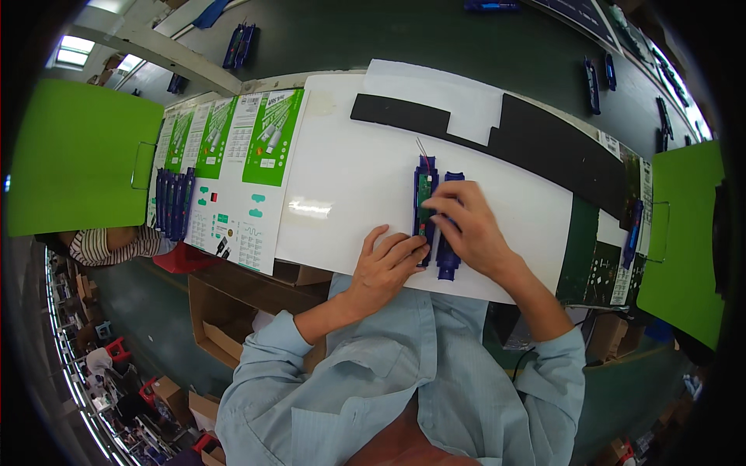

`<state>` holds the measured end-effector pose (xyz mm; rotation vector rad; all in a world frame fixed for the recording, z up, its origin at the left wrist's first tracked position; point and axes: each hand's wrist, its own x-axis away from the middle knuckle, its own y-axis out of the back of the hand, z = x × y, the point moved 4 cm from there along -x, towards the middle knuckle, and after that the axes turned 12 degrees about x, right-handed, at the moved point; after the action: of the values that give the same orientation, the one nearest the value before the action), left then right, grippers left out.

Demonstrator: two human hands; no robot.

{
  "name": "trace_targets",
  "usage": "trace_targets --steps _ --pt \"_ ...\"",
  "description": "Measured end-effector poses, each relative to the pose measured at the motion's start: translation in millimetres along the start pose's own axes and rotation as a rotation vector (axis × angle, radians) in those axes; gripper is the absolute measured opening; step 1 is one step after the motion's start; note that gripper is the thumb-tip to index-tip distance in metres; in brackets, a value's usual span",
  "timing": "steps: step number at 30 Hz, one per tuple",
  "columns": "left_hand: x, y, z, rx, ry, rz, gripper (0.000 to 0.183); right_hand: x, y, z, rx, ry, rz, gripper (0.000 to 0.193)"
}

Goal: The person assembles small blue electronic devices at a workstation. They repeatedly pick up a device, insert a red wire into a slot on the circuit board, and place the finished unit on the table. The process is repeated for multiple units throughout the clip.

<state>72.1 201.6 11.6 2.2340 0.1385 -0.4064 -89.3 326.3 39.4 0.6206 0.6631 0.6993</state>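
A long blue plastic housing (pixel 417 245) lies lengthwise in front of me on the white work surface, with a narrow green circuit board (pixel 424 190) in it. Two thin wires (pixel 422 147) stick out past its far end. Around its near end, the fingers of my left hand (pixel 388 266) are closed and steady it. My right hand (pixel 472 227) is bent over the middle of the board, thumb and fingertips brought together; what they pinch is too small to make out. Beneath that hand, partly covered, a second blue housing half (pixel 448 268) lies parallel to the first.
Black foam strips (pixel 544 147) lie beyond the housings. At left, several blue housings (pixel 176 203) rest on printed green-and-white sheets (pixel 249 202). Another blue unit (pixel 633 233) lies at right. Green panels (pixel 85 159) flank both sides. A dark conveyor belt (pixel 342 43) carrying blue units runs behind.
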Motion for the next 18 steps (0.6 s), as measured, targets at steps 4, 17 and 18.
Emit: trace_targets --steps 4,17,18 --pt "-6 6 -4 -0.015 -0.012 0.048 0.041 23 16 -4 0.21 -0.233 0.018 0.061" --pt "-75 89 -11 0.036 -0.101 0.114 0.032 -37 58 -7 -0.078 -0.071 0.435 0.069" --pt "-102 91 7 -0.008 -0.12 0.109 0.03 -64 59 -24 -0.039 -0.095 0.485 0.071"
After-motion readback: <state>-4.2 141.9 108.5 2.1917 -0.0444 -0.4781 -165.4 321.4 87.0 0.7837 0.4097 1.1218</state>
